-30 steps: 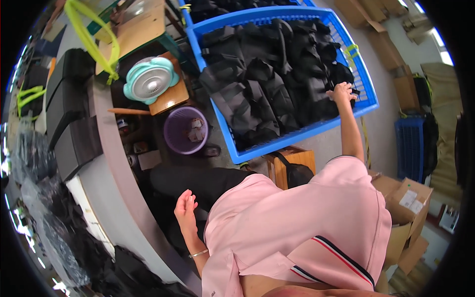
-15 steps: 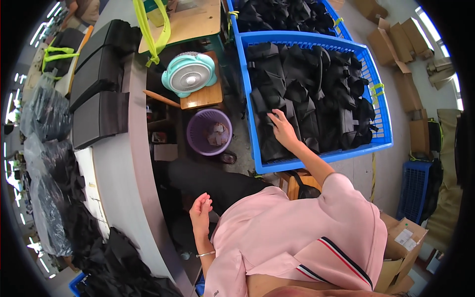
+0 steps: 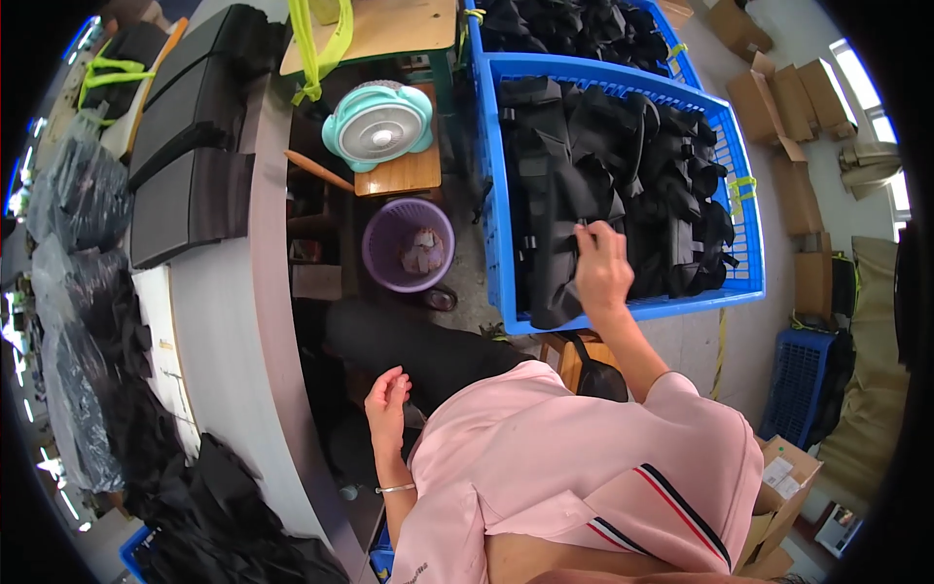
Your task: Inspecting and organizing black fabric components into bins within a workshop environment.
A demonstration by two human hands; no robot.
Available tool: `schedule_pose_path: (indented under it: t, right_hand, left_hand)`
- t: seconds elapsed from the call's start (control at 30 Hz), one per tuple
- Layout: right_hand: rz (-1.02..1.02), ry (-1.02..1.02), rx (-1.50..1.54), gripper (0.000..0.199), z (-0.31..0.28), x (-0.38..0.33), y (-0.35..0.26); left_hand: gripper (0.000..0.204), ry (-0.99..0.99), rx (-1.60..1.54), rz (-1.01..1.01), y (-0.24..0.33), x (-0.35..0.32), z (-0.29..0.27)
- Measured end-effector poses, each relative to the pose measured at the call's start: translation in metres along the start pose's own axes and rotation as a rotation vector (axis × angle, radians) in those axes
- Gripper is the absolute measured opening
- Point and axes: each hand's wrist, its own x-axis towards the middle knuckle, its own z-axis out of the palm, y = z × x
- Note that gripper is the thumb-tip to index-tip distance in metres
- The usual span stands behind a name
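Note:
My right hand [image 3: 604,270] is closed on the edge of a black fabric piece [image 3: 556,277], pinched between thumb and fingers. This long, flat piece is partly lifted at the near left of a blue plastic crate [image 3: 494,209]; its exact kind is unclear. More black fabric pieces [image 3: 671,185], some with straps, fill the crate beside and beyond my hand. Over my lap, next to my black-trousered leg [image 3: 418,346], my left hand [image 3: 387,401] hangs with loosely bent fingers and nothing visible in it. A bracelet circles that wrist.
A grey table [image 3: 229,360] runs along my left, with dark padded panels [image 3: 190,200] stacked on it. Ahead are a teal fan [image 3: 377,127] on a wooden stool and a purple bin [image 3: 409,243]. A second blue crate [image 3: 686,68] adjoins the first; cardboard boxes [image 3: 778,496] stand right.
My right hand has moved right and nearer to me and now grips a black fabric piece, drawing it up toward the crate's near rim. My left hand has barely shifted.

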Motion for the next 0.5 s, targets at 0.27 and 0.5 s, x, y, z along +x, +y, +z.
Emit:
schedule_pose_path:
  t: [0.27,0.5]
  right_hand:
    - [-0.090,-0.104,0.074,0.024,-0.011,0.021,0.008]
    - [0.108,-0.748,0.323,0.108,0.107,-0.063,0.019]
  left_hand:
    - [0.024,0.011,-0.040,-0.015,0.001,0.007,-0.001]
    - [0.026,0.008,-0.047,-0.003,-0.006,-0.001,-0.006]
